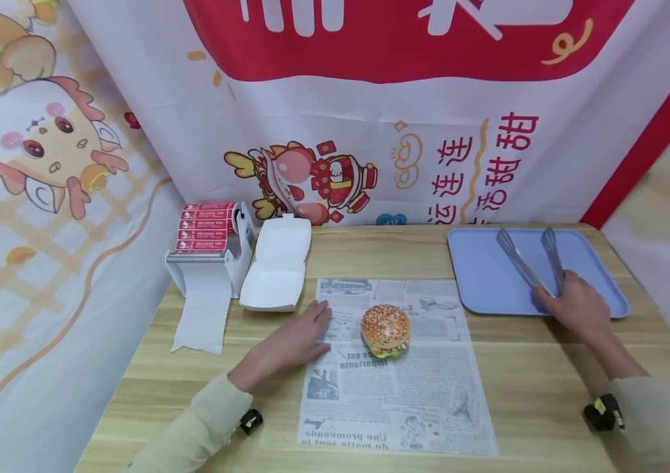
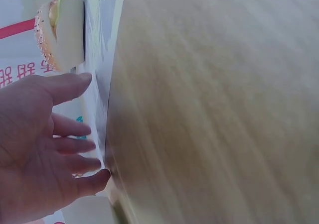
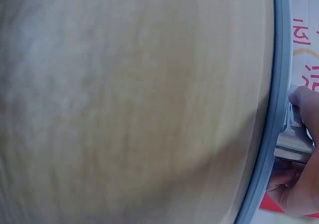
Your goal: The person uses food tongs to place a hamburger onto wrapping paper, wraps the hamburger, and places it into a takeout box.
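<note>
A sesame-seed burger (image 1: pixel 385 327) sits on a sheet of newspaper-print wrapping paper (image 1: pixel 429 401). My left hand (image 1: pixel 295 338) is at the left edge of that paper, its fingers extended and thumb spread, holding nothing. In the left wrist view the burger (image 2: pixel 70 32) lies beyond this hand (image 2: pixel 47 144). Over the blue tray (image 1: pixel 477 266), my right hand (image 1: pixel 582 305) grips metal tongs (image 1: pixel 524 266) by the near end, the two arms spread apart and pointing away from me. The right wrist view shows only part of the tongs (image 3: pixel 294 143) between thumb and fingers, beyond the tray's rim.
Left of the paper stands an opened white clamshell box (image 1: pixel 276 282). Beside it is a label dispenser (image 1: pixel 239 263) with a red printed roll (image 1: pixel 205 226) and a white strip (image 1: pixel 201 322) hanging onto the wooden table (image 1: pixel 152 401). A printed cloth (image 1: pixel 193 131) backs the table.
</note>
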`<control>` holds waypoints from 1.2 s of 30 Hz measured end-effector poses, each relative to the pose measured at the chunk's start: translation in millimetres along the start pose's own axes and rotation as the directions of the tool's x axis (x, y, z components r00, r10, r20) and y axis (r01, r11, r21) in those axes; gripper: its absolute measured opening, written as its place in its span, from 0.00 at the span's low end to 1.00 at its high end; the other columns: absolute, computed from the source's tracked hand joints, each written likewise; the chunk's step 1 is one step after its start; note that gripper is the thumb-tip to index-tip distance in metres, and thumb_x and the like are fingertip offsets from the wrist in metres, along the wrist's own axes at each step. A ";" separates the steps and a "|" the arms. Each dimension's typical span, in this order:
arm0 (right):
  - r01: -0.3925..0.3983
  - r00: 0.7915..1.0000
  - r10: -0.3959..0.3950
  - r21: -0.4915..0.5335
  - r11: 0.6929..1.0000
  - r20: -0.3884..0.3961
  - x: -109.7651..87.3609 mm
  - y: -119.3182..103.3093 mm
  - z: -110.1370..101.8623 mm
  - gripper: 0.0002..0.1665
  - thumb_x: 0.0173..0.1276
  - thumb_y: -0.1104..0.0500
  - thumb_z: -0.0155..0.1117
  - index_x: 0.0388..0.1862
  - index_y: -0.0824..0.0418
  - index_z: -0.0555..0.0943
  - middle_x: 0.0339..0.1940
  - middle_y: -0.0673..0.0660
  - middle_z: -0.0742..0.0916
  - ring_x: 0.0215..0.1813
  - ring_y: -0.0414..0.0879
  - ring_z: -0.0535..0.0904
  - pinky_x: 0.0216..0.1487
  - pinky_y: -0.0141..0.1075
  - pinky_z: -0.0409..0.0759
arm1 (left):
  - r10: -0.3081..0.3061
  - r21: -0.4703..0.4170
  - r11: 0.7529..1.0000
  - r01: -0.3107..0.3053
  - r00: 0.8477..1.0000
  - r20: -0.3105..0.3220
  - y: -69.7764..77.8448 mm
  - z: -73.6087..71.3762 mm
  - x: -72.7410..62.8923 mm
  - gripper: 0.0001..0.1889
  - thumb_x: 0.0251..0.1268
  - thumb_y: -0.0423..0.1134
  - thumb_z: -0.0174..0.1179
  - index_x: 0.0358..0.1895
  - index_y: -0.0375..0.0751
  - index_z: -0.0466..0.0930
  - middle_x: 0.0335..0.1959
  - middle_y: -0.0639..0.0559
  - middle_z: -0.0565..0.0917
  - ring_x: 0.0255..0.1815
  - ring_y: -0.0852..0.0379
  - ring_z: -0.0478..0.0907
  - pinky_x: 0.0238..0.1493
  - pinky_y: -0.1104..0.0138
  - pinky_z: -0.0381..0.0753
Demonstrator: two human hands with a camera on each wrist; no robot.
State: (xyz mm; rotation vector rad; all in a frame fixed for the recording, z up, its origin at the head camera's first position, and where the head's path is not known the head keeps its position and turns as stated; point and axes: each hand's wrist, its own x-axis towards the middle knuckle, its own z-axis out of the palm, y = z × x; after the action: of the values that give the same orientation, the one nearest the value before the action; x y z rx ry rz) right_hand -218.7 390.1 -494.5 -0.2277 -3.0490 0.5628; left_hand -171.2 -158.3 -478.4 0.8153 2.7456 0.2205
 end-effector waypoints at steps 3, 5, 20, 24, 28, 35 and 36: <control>-0.026 1.000 0.026 -0.023 0.999 0.009 -1.2 -0.2 -0.3 0.53 0.69 0.32 0.55 0.59 0.83 0.62 0.40 0.78 0.73 0.32 0.64 0.73 0.21 0.46 0.70 | -0.041 -0.003 0.999 0.041 0.999 -0.005 2.1 1.9 2.3 0.40 0.73 0.51 0.57 0.77 0.31 0.53 0.80 0.33 0.52 0.81 0.37 0.50 0.79 0.50 0.55; -0.031 0.999 0.031 -0.048 0.998 -0.010 -2.0 -3.9 -2.5 0.57 0.67 0.31 0.56 0.62 0.85 0.58 0.44 0.82 0.69 0.36 0.68 0.71 0.21 0.50 0.71 | -0.076 -0.004 0.997 0.076 0.997 -0.010 4.0 3.0 2.7 0.40 0.72 0.50 0.57 0.77 0.29 0.52 0.79 0.30 0.52 0.80 0.35 0.51 0.79 0.49 0.56; 0.626 0.765 -0.579 -0.116 0.771 0.283 19.9 -199.6 -4.5 0.30 0.67 0.54 0.69 0.62 0.71 0.77 0.57 0.71 0.83 0.56 0.63 0.81 0.56 0.55 0.81 | -0.286 -0.103 0.957 0.271 0.939 -0.192 26.1 3.9 -6.2 0.40 0.69 0.45 0.62 0.72 0.20 0.57 0.56 0.26 0.76 0.53 0.39 0.79 0.54 0.53 0.82; 0.725 0.614 -0.629 -0.027 0.688 0.477 37.6 -252.6 23.0 0.32 0.70 0.55 0.66 0.68 0.69 0.73 0.62 0.68 0.81 0.59 0.59 0.81 0.60 0.51 0.80 | -0.317 -0.086 0.948 0.305 0.922 -0.223 31.6 6.5 2.7 0.41 0.68 0.47 0.63 0.71 0.19 0.57 0.54 0.27 0.76 0.51 0.40 0.78 0.52 0.54 0.82; 0.735 0.544 -0.577 -0.013 0.678 0.609 50.4 -285.6 53.9 0.34 0.68 0.52 0.68 0.68 0.65 0.73 0.59 0.63 0.83 0.55 0.53 0.81 0.58 0.46 0.81 | -0.349 -0.103 0.937 0.334 0.905 -0.244 37.9 12.2 10.6 0.44 0.66 0.48 0.65 0.72 0.19 0.56 0.56 0.25 0.75 0.56 0.35 0.75 0.54 0.52 0.82; 0.672 0.564 -0.511 -0.001 0.740 0.649 47.8 -309.7 78.9 0.38 0.60 0.51 0.76 0.66 0.62 0.72 0.41 0.54 0.82 0.38 0.45 0.76 0.37 0.35 0.75 | -0.378 -0.131 0.925 0.356 0.891 -0.253 37.1 19.0 12.0 0.52 0.59 0.50 0.71 0.74 0.21 0.52 0.58 0.26 0.72 0.58 0.33 0.73 0.50 0.53 0.83; 0.671 0.564 -0.517 0.008 0.742 0.644 47.7 -311.7 80.3 0.37 0.60 0.52 0.76 0.65 0.61 0.72 0.39 0.53 0.82 0.37 0.44 0.75 0.35 0.34 0.74 | -0.378 -0.132 0.925 0.355 0.888 -0.260 35.9 18.8 11.5 0.53 0.57 0.50 0.72 0.74 0.21 0.52 0.58 0.26 0.72 0.57 0.33 0.73 0.49 0.53 0.83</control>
State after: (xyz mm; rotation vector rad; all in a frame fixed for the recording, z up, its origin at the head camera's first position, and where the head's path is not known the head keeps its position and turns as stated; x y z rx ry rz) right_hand -313.5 81.0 -457.8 1.2196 -3.4257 0.2221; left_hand -156.5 -120.9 -490.8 0.2417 3.0642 0.3922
